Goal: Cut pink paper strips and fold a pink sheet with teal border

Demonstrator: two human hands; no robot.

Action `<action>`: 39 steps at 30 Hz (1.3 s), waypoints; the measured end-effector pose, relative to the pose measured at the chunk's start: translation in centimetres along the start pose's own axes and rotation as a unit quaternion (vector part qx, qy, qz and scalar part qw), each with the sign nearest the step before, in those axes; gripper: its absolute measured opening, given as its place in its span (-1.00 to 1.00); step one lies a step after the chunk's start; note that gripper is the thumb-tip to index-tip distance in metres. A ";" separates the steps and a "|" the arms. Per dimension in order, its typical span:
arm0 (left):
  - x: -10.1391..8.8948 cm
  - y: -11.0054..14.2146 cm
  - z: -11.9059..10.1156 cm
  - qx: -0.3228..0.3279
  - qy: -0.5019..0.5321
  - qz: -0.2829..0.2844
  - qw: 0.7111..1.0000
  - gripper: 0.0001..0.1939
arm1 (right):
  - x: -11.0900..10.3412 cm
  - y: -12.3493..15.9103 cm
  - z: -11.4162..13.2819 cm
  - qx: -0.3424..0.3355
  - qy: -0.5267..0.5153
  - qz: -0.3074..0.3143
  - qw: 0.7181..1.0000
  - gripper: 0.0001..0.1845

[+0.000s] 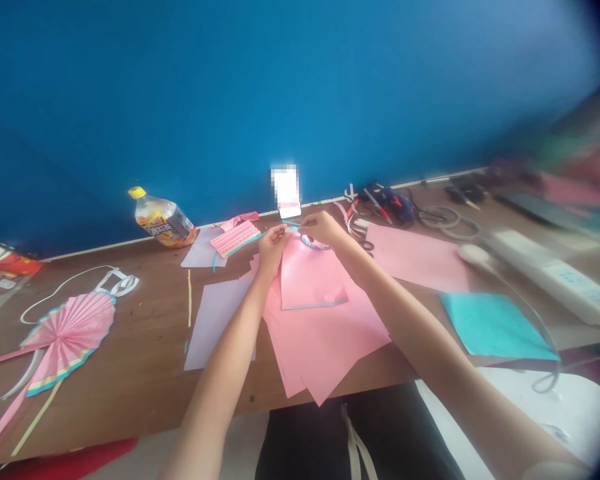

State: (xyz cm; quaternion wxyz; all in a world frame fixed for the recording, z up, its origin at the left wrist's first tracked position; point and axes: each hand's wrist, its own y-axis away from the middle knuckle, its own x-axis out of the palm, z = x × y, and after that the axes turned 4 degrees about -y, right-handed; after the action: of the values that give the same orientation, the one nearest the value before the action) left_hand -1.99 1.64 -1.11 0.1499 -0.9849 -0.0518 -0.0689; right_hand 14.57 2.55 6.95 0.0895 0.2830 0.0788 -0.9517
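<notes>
Over pink paper (325,347), both hands (273,250) (323,228) pinch blue strip (291,225)

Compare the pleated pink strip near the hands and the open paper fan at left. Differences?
The fan is spread out wide, while the strip is folded tight into a narrow bundle. The fan is far larger than the strip. The fan's rim has teal and yellow bands; the strip shows teal along one edge only. Both are pink pleated paper lying on the wooden table.
</notes>
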 end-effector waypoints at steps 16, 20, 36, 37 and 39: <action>0.0 0.1 -0.2 0.014 -0.014 -0.008 1.000 -0.67 | 0.0 0.1 0.3 0.014 0.002 0.003 1.000 -0.79; 0.0 0.1 -0.2 0.015 -0.012 -0.010 1.000 -0.68 | 0.1 0.1 0.3 0.017 0.007 0.002 1.000 -0.80; -0.1 -0.2 0.7 0.036 -0.047 -0.070 0.996 -0.78 | -0.1 0.7 1.8 0.019 0.061 0.014 0.998 -0.80; -0.2 -0.3 0.8 0.038 -0.057 -0.076 0.995 -0.81 | -0.4 0.8 1.9 0.014 0.074 0.007 0.997 -0.81; -0.3 -0.6 1.3 0.037 -0.080 -0.081 0.993 -0.84 | -1.1 0.9 2.2 0.003 0.102 -0.002 0.995 -0.83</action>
State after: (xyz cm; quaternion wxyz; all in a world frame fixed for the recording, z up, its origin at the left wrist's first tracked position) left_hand -2.24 2.53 -2.18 0.1752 -0.9736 -0.1462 -0.0001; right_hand 14.50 1.39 9.32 0.0787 0.3783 0.0855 -0.9184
